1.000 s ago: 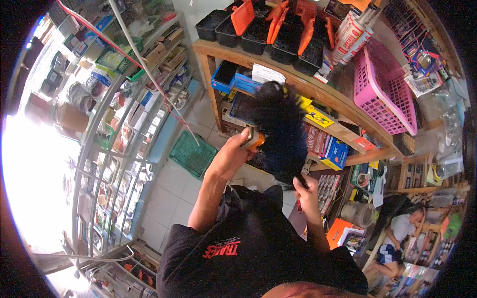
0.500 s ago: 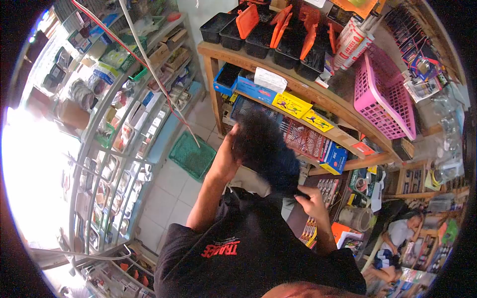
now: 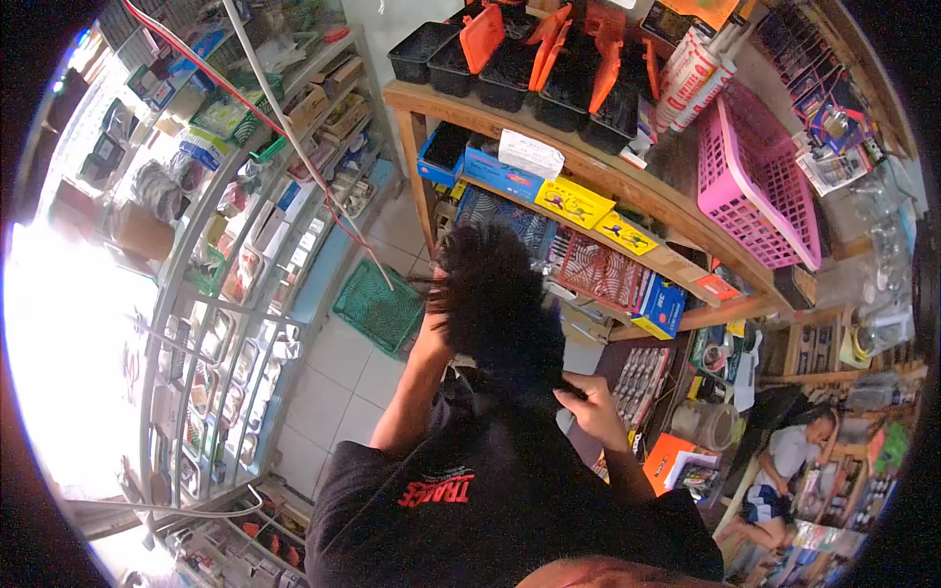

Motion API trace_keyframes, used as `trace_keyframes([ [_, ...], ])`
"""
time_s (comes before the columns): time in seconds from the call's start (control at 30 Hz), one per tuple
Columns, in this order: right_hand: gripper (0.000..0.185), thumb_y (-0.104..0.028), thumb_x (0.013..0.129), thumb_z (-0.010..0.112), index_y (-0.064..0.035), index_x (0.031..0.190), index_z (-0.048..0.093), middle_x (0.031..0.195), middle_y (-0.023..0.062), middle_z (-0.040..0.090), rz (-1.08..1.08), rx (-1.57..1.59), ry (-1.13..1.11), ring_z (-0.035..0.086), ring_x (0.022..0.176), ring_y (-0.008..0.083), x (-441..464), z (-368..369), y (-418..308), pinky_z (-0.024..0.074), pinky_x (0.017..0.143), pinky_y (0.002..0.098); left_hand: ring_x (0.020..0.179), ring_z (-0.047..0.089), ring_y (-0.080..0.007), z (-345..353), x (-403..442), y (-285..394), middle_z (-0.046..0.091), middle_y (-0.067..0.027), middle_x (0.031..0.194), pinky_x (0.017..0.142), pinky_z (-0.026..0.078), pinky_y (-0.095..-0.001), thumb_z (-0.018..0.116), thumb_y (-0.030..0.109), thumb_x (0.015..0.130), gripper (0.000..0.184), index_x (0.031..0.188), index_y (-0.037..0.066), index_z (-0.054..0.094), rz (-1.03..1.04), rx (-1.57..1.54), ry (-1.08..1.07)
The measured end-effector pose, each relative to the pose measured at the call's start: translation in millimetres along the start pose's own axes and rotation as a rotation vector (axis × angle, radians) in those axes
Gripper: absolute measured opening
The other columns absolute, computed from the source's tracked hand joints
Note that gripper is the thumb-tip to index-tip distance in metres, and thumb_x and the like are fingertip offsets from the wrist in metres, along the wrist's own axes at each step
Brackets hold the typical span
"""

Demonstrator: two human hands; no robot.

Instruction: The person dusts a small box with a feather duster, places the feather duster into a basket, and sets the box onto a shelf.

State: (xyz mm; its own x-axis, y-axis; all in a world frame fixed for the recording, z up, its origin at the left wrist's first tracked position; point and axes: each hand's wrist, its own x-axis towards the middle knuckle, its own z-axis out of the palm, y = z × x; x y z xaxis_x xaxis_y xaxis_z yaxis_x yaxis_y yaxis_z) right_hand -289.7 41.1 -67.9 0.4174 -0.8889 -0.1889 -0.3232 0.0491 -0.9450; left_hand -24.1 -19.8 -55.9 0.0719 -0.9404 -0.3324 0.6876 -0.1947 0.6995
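Observation:
A black bushy duster point(image 3: 495, 304), its fibres fanned out on the left side, is held in front of my chest. My right hand point(image 3: 593, 407) is closed around its narrow lower end, thumb and fingers bent. My left hand point(image 3: 435, 331) is raised against the duster's left side. The loose fibres cover most of its fingers, so whether it grips the duster cannot be made out. I wear a black T-shirt point(image 3: 510, 490) with red lettering.
A wooden shelf point(image 3: 588, 162) ahead carries black bins point(image 3: 510, 78) with orange lids and a pink basket point(image 3: 755, 186). A green basket point(image 3: 377, 309) sits on the tiled floor. Glass display shelving point(image 3: 225, 294) curves along the left. A person point(image 3: 784, 470) sits at lower right.
The duster has shifted left and its fibres have swung out over my left hand. My right hand has moved slightly left and down, still gripping it.

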Motion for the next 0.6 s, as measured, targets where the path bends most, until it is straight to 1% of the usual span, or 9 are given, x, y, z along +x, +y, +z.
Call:
trace_keyframes([
  [0.07,0.031,-0.009,0.077,0.065,0.0065,0.104,0.058,0.099,0.0181,0.064,0.054,0.025,0.025,0.061,0.093,0.0210,5.3,9.8,-23.6,0.0441,0.083,0.0292,0.100,0.053,-0.0198,-39.0,17.3,-29.3,0.053,-0.0100,0.111,0.085,0.046,-0.0303,0.035,0.026,0.097,0.035,0.122,0.004,0.044,0.942,0.948,-0.057],
  [0.13,0.030,-0.008,0.078,0.064,0.0070,0.103,0.058,0.097,0.0174,0.065,0.072,0.070,0.005,0.061,0.090,0.0205,5.4,15.0,-36.5,0.0444,0.081,0.0291,0.098,0.053,-0.0188,-45.9,21.3,-35.9,0.053,-0.0088,0.109,0.086,0.045,-0.0288,0.033,0.025,0.097,0.034,0.123,0.004,0.043,1.228,1.077,-0.096],
  [0.23,0.028,-0.009,0.079,0.064,0.0072,0.101,0.059,0.095,0.0164,0.065,-0.008,0.074,-0.072,0.061,0.088,0.0202,7.2,18.4,-39.2,0.0446,0.080,0.0290,0.099,0.052,-0.0192,-8.8,25.2,-0.7,0.052,-0.0082,0.109,0.091,0.041,-0.0302,0.034,0.022,0.096,0.033,0.123,0.004,0.041,0.646,0.084,-0.105],
  [0.3,0.027,-0.009,0.079,0.063,0.0068,0.101,0.059,0.096,0.0162,0.065,-0.095,-0.057,-0.081,0.061,0.089,0.0202,4.7,16.1,-28.5,0.0445,0.080,0.0287,0.099,0.051,-0.0190,-2.2,25.2,2.3,0.052,-0.0073,0.107,0.094,0.039,-0.0305,0.035,0.022,0.096,0.031,0.121,0.005,0.041,0.481,-0.180,-0.094],
  [0.37,0.026,-0.010,0.080,0.063,0.0047,0.101,0.060,0.097,0.0165,0.065,-0.060,-0.007,-0.082,0.061,0.090,0.0208,7.1,15.5,-28.8,0.0446,0.081,0.0295,0.093,0.049,-0.0188,-1.5,21.6,-0.7,0.051,-0.0066,0.101,0.088,0.038,-0.0304,0.034,0.025,0.096,0.029,0.116,0.005,0.042,0.395,-0.287,-0.058],
  [0.43,0.026,-0.011,0.080,0.063,0.0037,0.102,0.060,0.098,0.0165,0.065,0.029,0.038,-0.041,0.062,0.091,0.0218,10.1,18.4,-36.1,0.0446,0.082,0.0301,0.086,0.047,-0.0185,-1.8,15.1,-5.5,0.050,-0.0058,0.095,0.083,0.037,-0.0302,0.033,0.028,0.096,0.028,0.110,0.005,0.042,0.376,-0.263,-0.028],
  [0.5,0.025,-0.013,0.081,0.063,0.0029,0.101,0.061,0.087,0.0123,0.066,0.024,0.051,-0.065,0.062,0.079,0.0189,8.0,24.1,-39.9,0.0460,0.072,0.0289,0.080,0.045,-0.0183,4.5,14.7,-0.9,0.049,-0.0051,0.089,0.077,0.036,-0.0301,0.031,0.030,0.096,0.029,0.105,0.006,0.043,0.399,-0.216,0.012],
  [0.57,0.023,-0.016,0.083,0.062,0.0010,0.098,0.061,0.075,0.0074,0.063,0.094,0.133,-0.090,0.058,0.066,0.0151,7.5,23.9,-41.1,0.0440,0.061,0.0271,0.074,0.043,-0.0180,24.9,12.4,19.8,0.048,-0.0044,0.082,0.071,0.035,-0.0300,0.030,0.033,0.097,0.030,0.099,0.006,0.043,0.444,-0.190,0.093],
  [0.6,0.021,-0.017,0.084,0.062,-0.0004,0.096,0.062,0.069,0.0046,0.060,0.175,0.207,-0.103,0.054,0.060,0.0126,4.9,19.6,-39.4,0.0414,0.055,0.0259,0.071,0.042,-0.0179,38.0,7.2,35.3,0.047,-0.0040,0.079,0.069,0.034,-0.0299,0.030,0.035,0.097,0.032,0.096,0.006,0.043,0.472,-0.170,0.167],
])
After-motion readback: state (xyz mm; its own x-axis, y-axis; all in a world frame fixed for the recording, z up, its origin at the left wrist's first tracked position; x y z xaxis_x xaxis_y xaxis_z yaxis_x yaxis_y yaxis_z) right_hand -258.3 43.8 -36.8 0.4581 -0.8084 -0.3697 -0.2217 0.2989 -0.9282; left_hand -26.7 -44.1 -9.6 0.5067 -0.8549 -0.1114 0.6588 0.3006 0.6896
